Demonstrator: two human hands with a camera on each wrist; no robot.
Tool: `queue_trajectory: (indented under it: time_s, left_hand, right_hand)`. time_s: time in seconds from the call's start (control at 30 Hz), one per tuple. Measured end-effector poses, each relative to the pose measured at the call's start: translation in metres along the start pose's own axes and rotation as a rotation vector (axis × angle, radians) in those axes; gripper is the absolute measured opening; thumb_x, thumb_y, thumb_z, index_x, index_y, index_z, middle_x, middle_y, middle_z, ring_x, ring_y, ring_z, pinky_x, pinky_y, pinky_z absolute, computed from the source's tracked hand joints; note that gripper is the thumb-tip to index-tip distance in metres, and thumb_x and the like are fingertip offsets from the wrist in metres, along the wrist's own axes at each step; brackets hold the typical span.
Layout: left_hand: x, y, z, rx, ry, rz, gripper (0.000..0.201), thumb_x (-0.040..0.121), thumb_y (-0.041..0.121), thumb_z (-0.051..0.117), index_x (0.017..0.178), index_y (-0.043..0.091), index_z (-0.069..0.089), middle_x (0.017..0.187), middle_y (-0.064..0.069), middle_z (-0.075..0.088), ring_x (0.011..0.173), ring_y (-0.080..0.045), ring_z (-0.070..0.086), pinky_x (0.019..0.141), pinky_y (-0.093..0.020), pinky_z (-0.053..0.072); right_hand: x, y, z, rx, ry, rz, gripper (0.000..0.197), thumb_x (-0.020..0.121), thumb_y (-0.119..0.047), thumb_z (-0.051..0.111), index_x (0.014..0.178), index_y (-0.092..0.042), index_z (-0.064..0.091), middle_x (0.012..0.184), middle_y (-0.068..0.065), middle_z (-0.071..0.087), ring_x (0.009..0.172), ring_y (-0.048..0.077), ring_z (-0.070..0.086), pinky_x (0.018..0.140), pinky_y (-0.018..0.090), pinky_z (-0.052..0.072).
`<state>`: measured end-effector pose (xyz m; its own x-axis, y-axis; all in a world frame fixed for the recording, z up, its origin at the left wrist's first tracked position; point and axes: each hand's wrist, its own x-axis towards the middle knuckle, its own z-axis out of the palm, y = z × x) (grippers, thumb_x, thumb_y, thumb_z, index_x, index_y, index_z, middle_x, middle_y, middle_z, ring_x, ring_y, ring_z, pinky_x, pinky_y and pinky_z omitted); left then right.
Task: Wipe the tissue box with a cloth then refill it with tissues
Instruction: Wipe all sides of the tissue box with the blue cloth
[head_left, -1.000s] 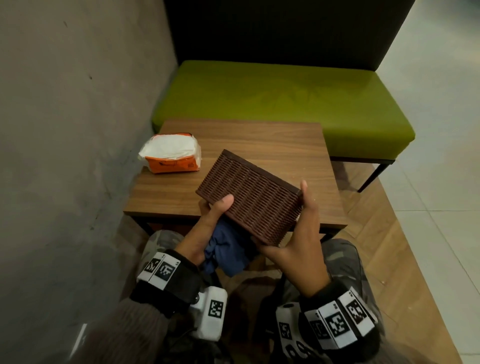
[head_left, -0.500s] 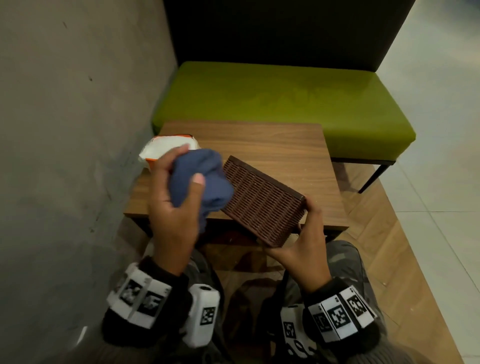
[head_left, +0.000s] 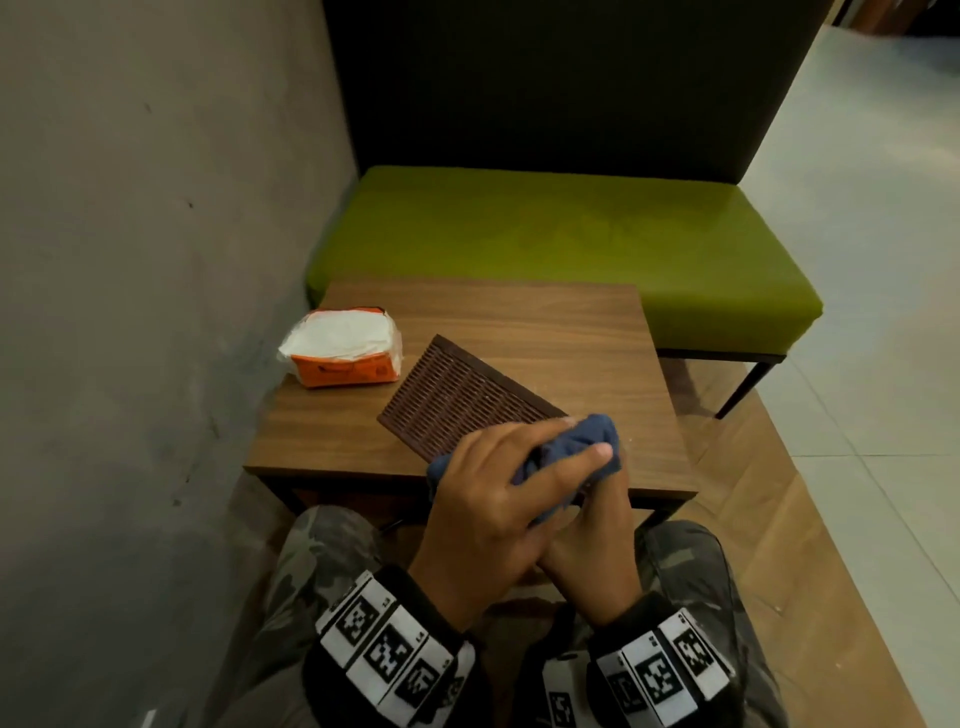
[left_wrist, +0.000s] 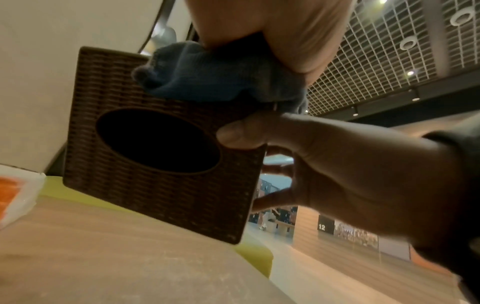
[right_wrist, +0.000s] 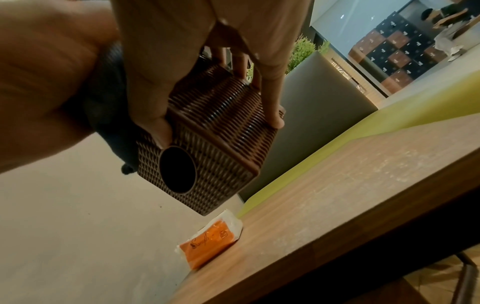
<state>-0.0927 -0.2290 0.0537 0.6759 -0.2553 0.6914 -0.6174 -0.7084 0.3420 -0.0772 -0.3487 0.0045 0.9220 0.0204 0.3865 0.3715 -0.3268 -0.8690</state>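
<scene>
Clutching the cloth (head_left: 571, 447), left hand (head_left: 498, 514) rubs the tissue box (head_left: 457, 400), gripped by right hand (head_left: 592, 540).

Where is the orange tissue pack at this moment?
In the head view the tissue pack lies on the far left corner of the wooden table, next to the grey wall and left of the tissue box.

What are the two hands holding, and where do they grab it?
The left hand grips a bunched blue cloth, pressing it on the brown tissue box. The right hand holds the box at its near end, thumb beside the oval hole.
</scene>
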Motion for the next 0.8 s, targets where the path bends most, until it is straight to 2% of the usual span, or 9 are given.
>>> queue_trajectory:
  time_s: [0.07, 0.13, 0.23, 0.33, 0.4, 0.5, 0.6, 0.7, 0.8]
  left_hand:
    - [0.005, -0.012, -0.006, 0.068, 0.079, -0.148, 0.035, 0.088, 0.021, 0.051, 0.121, 0.031, 0.057, 0.119, -0.003, 0.058, 0.103, -0.022, 0.054, 0.083, -0.039, 0.047]
    - [0.011, -0.036, -0.015, 0.125, 0.161, -0.353, 0.044, 0.081, 0.016, 0.050, 0.121, 0.033, 0.056, 0.115, -0.002, 0.053, 0.100, -0.019, 0.049, 0.080, -0.039, 0.048]
    - [0.011, -0.037, -0.019, 0.130, 0.151, -0.469, 0.038, 0.083, 0.027, 0.049, 0.120, 0.031, 0.059, 0.113, -0.003, 0.051, 0.102, -0.016, 0.045, 0.078, -0.042, 0.048]
    - [0.002, -0.005, -0.008, 0.181, -0.020, -0.284, 0.039, 0.085, 0.053, 0.054, 0.119, 0.034, 0.058, 0.118, -0.003, 0.051, 0.104, -0.017, 0.048, 0.081, -0.036, 0.046]
    - [-0.001, -0.010, -0.006, 0.193, -0.028, -0.224, 0.034, 0.086, 0.048, 0.056, 0.117, 0.035, 0.057, 0.112, -0.003, 0.052, 0.098, -0.017, 0.052, 0.076, -0.035, 0.048]
    - [0.005, -0.051, -0.013, 0.212, 0.107, -0.438, 0.026, 0.086, 0.040, 0.052, 0.110, 0.031, 0.060, 0.104, -0.002, 0.051, 0.093, -0.016, 0.051, 0.069, -0.037, 0.051]
    - [0.008, -0.072, -0.016, 0.174, 0.207, -0.619, 0.023, 0.086, 0.038, 0.053, 0.103, 0.026, 0.063, 0.099, -0.003, 0.052, 0.093, -0.020, 0.054, 0.071, -0.044, 0.051]
    - [0.007, -0.041, -0.007, 0.073, 0.101, -0.468, 0.020, 0.086, 0.035, 0.054, 0.102, 0.027, 0.063, 0.103, 0.000, 0.052, 0.094, -0.015, 0.053, 0.075, -0.037, 0.051]
    - [0.002, -0.019, -0.004, 0.029, -0.049, -0.241, 0.016, 0.087, 0.028, 0.059, 0.101, 0.025, 0.065, 0.102, -0.002, 0.055, 0.093, -0.018, 0.055, 0.077, -0.036, 0.049]
  right_hand:
    - [-0.005, 0.003, -0.003, 0.020, -0.023, -0.027, 0.086, 0.062, -0.043, 0.080, 0.130, -0.011, 0.038, 0.127, -0.001, 0.045, 0.118, 0.013, 0.050, 0.094, 0.036, 0.049]
    - [-0.008, 0.008, -0.004, -0.024, -0.038, -0.045, 0.096, 0.056, -0.046, 0.083, 0.133, -0.019, 0.033, 0.132, -0.009, 0.040, 0.122, 0.015, 0.046, 0.093, 0.046, 0.049]
    - [-0.011, 0.009, 0.000, -0.026, -0.028, -0.017, 0.098, 0.054, -0.048, 0.083, 0.134, -0.021, 0.033, 0.131, -0.008, 0.040, 0.123, 0.015, 0.045, 0.094, 0.048, 0.048]
    - [-0.008, 0.010, 0.003, -0.005, -0.003, 0.003, 0.089, 0.058, -0.048, 0.079, 0.132, -0.035, 0.031, 0.128, -0.009, 0.042, 0.119, 0.015, 0.049, 0.093, 0.046, 0.049]
    - [-0.010, 0.012, 0.002, -0.016, -0.018, -0.005, 0.092, 0.056, -0.045, 0.082, 0.132, -0.038, 0.030, 0.129, -0.015, 0.040, 0.118, 0.014, 0.048, 0.093, 0.045, 0.050]
    - [-0.015, 0.015, -0.001, -0.077, -0.048, -0.055, 0.100, 0.052, -0.049, 0.083, 0.133, -0.045, 0.025, 0.131, -0.022, 0.035, 0.120, 0.010, 0.044, 0.094, 0.043, 0.049]
    - [-0.015, 0.018, 0.001, -0.095, -0.055, -0.072, 0.100, 0.054, -0.047, 0.083, 0.135, -0.043, 0.025, 0.131, -0.017, 0.036, 0.121, 0.012, 0.044, 0.094, 0.044, 0.049]
    - [-0.010, 0.020, 0.004, -0.058, -0.047, -0.051, 0.093, 0.056, -0.047, 0.082, 0.133, -0.032, 0.031, 0.127, -0.017, 0.039, 0.116, 0.015, 0.047, 0.090, 0.047, 0.049]
    - [-0.007, 0.018, 0.003, -0.045, -0.036, -0.065, 0.088, 0.058, -0.049, 0.079, 0.130, -0.034, 0.031, 0.126, -0.027, 0.036, 0.115, 0.013, 0.048, 0.090, 0.049, 0.049]
